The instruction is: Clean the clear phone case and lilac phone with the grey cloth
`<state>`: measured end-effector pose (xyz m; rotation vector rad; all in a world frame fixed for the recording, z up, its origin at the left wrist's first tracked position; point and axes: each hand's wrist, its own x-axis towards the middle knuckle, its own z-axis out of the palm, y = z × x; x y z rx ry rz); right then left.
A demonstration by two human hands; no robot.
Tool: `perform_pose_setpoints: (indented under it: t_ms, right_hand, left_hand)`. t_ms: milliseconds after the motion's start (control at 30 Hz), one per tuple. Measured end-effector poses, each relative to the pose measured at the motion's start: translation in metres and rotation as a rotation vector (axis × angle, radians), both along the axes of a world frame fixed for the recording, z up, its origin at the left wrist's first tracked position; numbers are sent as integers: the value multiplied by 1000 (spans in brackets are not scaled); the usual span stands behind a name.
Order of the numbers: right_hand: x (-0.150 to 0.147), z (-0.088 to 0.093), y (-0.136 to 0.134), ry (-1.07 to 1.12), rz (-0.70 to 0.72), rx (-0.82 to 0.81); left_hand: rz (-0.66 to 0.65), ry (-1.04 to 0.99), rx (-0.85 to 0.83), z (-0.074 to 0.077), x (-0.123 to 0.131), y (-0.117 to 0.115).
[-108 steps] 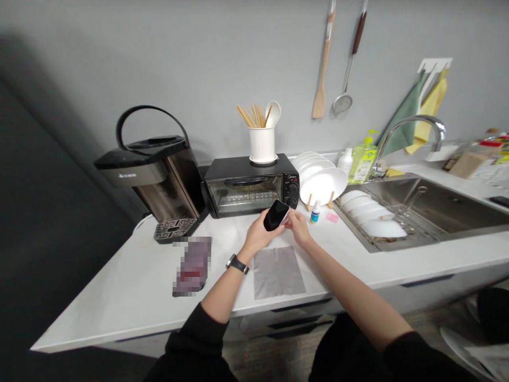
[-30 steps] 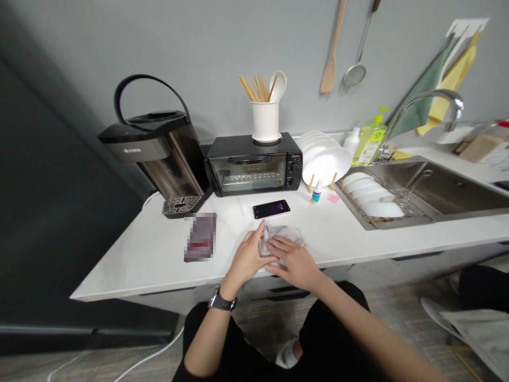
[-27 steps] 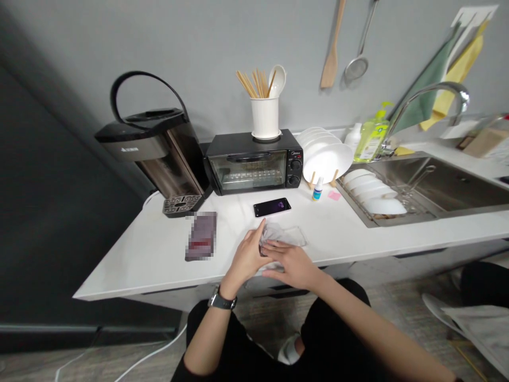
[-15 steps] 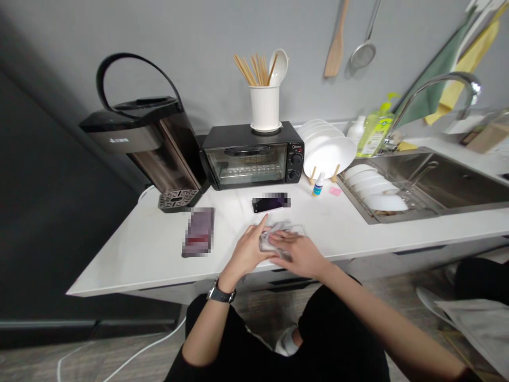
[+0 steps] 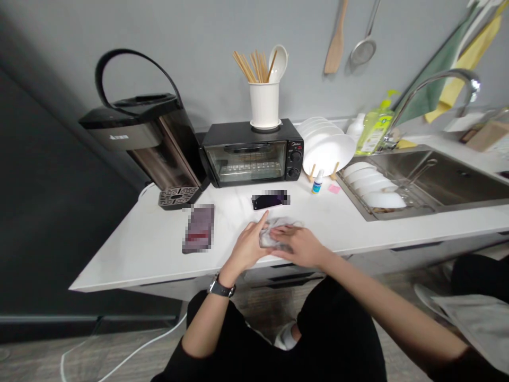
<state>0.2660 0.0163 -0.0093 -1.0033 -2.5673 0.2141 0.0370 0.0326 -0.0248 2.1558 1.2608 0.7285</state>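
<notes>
My left hand (image 5: 247,245), with a black watch on the wrist, braces the left edge of a flat, see-through item like a clear phone case (image 5: 267,243) on the counter. Its index finger points forward and its thumb lies along the near edge. My right hand (image 5: 301,245) presses a crumpled whitish wipe (image 5: 292,220) onto that item, fingers close together. Much of the case is hidden under the wipe and fingers. Just beyond lies a dark phone (image 5: 270,200). A pixelated purplish phone-shaped thing (image 5: 200,228) is to the left.
A small spray bottle (image 5: 317,182) and a pink piece (image 5: 334,189) lie at the right. Behind stand a water dispenser (image 5: 167,143), a toaster oven (image 5: 250,154) and racked plates (image 5: 330,154). The sink (image 5: 461,180) holds several bowls. Another person's clothed leg (image 5: 477,276) shows at right.
My right hand and the wipe have shifted slightly over the clear item, and the wipe covers more of its far right part. My left hand keeps its place.
</notes>
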Motion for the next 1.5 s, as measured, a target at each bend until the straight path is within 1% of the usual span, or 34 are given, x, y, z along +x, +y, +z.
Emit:
perform_pose_setpoints:
  t_ms: [67, 100, 133, 200, 267, 300, 333, 367, 433, 500, 533, 567, 600, 633, 700, 767, 800, 833, 867, 933, 1000, 1067, 1100, 1167, 1233, 1300, 1333, 1367, 1400, 1500]
  right_hand:
    - [-23, 0, -4, 54, 72, -35]
    - [-24, 1, -6, 62, 102, -55]
    - [-18, 3, -8, 58, 112, -73]
    - [11, 5, -9, 23, 92, -94]
    - [44, 5, -6, -17, 22, -78]
    - [55, 5, -4, -31, -18, -59]
    - [59, 4, -2, -38, -53, -37]
    - [56, 3, -1, -37, -78, -19]
    - [32, -1, -2, -11, -88, 0]
    - [-1, -4, -5, 42, 10, -31]
    - [-13, -5, -8, 73, 35, -43]
    - [-20, -6, -11, 86, 47, -62]
    - [-20, -5, -13, 94, 67, -84]
    - [-14, -5, -15, 94, 77, -104]
    - [14, -2, -14, 72, 77, -132]
    - [44, -1, -9, 26, 20, -116]
    - [53, -1, -6, 1, -22, -92]
    - [57, -1, -3, -18, -67, -61]
    - [53, -2, -1, -28, -100, -33]
    - [30, -6, -1, -4, -94, -11]
    - [1, -10, -5, 64, -17, -40]
    - [-15, -10, -10, 114, 62, -89]
    - [-14, -8, -12, 118, 84, -110]
    - [8, -2, -12, 80, 81, -130]
    - [38, 3, -9, 15, 14, -101]
    - [56, 6, -3, -45, -76, -38]
    - [55, 6, -1, -61, -104, -11]
    - [46, 4, 0, -62, -109, 3]
    - [32, 2, 0, -50, -100, 9]
    - [-18, -4, -3, 60, 20, -32]
  left_hand:
    - [27, -4, -14, 0, -3, 0]
    - [24, -4, -9, 0, -4, -1]
    - [13, -4, 2, 0, -5, -1]
    - [-11, 3, 28, 2, -4, -2]
    - [-25, 12, 38, 3, -2, -2]
    - [-28, 15, 39, 4, -1, -1]
    - [-32, 16, 40, 5, 0, -1]
    - [-38, 15, 39, 5, 1, 0]
    - [-43, 11, 30, 5, 2, 0]
    - [-27, 22, 10, 4, 1, 1]
    - [-13, 34, 5, 3, 0, 1]
    - [-1, 47, 6, 1, -1, 0]
    - [7, 56, 14, 0, -2, 0]
    - [5, 60, 29, 0, -2, 0]
    - [-15, 54, 57, -1, -2, 0]
    - [-39, 48, 67, 0, -1, 0]
    - [-46, 48, 66, 2, 0, 1]
    - [-51, 48, 62, 3, 1, 1]
    - [-53, 48, 59, 4, 2, 2]
    - [-48, 41, 56, 4, 2, 2]
    - [-28, 42, 49, 4, 1, 1]
    - [-2, 60, 42, 3, 0, 0]
    - [3, 68, 40, 3, -1, 0]
    - [-8, 70, 44, 4, -1, 0]
    - [-34, 61, 50, 5, 0, 0]
    - [-53, 60, 57, 6, 2, 1]
    - [-56, 62, 61, 6, 2, 2]
    - [-54, 65, 64, 6, 3, 3]
    - [-48, 65, 62, 6, 3, 3]
    - [-26, 53, 37, 4, 0, 3]
